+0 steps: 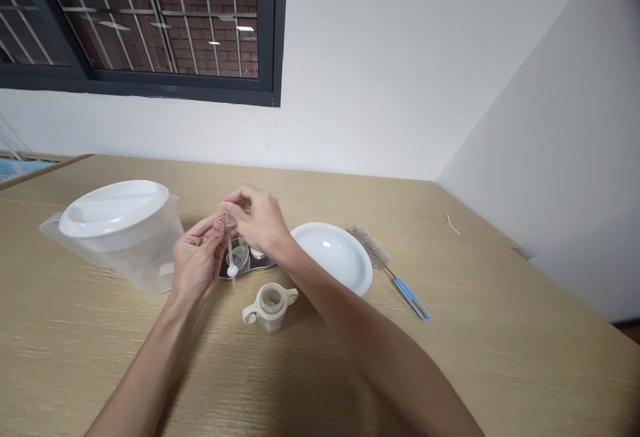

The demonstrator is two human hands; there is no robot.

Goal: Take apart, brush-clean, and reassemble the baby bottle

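Observation:
Pinched between both hands is a thin translucent drinking straw (pixel 230 247) with a white ball at its lower end, hanging nearly upright. My left hand (pixel 197 257) grips it near the upper part, and the fingertips of my right hand (pixel 257 220) are closed at its top end. Just behind and below the straw, small clear and white parts (pixel 240 257) lie on a dark shiny tray (pixel 260 263), partly covered by my hands. Nearer to me stands a two-handled baby cup (pixel 271 305) with its top open, touched by neither hand.
To the left is a translucent pitcher (pixel 135 263) with a white lid (pixel 117 207). A white bowl (pixel 335 257) sits right of my hands, partly behind my right forearm. Beside it lies a bristle brush (pixel 395 273) with a blue handle. The wooden table (pixel 475 330) meets a white wall.

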